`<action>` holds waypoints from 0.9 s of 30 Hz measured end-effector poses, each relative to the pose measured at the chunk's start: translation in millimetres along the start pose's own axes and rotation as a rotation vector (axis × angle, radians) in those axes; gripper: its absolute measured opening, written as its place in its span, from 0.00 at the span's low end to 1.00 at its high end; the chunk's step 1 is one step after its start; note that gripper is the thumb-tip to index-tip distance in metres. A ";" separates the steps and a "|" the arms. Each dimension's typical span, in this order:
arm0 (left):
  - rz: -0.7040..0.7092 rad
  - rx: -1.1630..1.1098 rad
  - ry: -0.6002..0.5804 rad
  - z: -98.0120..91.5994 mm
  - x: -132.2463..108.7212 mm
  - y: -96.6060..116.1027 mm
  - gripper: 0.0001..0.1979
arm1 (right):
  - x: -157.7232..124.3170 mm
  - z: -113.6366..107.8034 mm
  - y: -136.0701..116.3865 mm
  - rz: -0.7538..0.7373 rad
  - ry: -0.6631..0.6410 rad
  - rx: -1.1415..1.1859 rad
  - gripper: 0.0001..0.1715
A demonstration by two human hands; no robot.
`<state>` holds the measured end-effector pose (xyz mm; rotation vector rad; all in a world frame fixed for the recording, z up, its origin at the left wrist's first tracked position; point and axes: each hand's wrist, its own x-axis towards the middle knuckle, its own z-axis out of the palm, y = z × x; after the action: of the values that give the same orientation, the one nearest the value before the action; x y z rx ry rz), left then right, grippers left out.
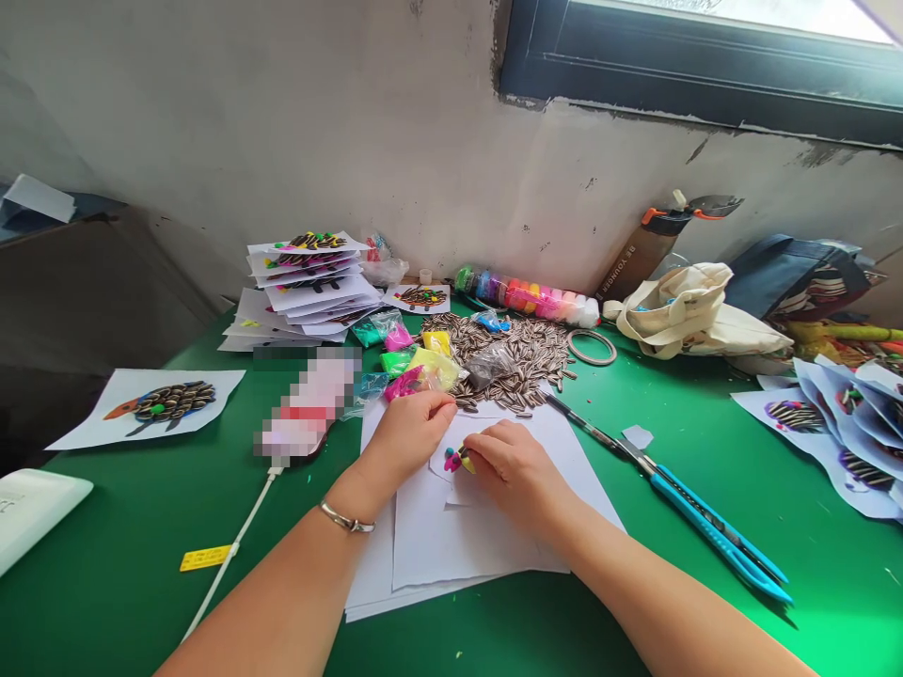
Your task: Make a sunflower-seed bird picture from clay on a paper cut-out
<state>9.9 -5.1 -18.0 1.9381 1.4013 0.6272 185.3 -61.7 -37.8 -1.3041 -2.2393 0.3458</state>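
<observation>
Paper stack (480, 555) under both hands; seed pile (518, 338) just past them. L hand (413, 428): fingers curled, thumb/index close tog., can't tell if holding anything. R hand (518, 470): fingers bent, near-closed pinch, right at coloured clay-like bits (452, 463); actual grip hidden. Tip: steady sheet w/ L hand, press bits lightly w/ R fingertips, prob. avoids squashing/smearing.
</observation>
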 end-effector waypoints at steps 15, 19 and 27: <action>0.000 -0.004 -0.017 0.5 0.8 0.1 0.15 | -2.3 -4.6 0.7 -0.085 -0.028 -0.130 0.12; -0.004 0.011 -0.016 0.4 0.8 1.2 0.15 | -1.9 -5.1 3.2 -0.147 -0.014 -0.182 0.13; 0.000 0.022 -0.014 0.6 0.7 0.7 0.14 | -1.7 -1.8 5.5 -0.134 -0.014 -0.173 0.11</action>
<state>11.0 -4.7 -17.8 1.9553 1.4055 0.5997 191.0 -60.5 -39.4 -1.2302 -2.3976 0.1146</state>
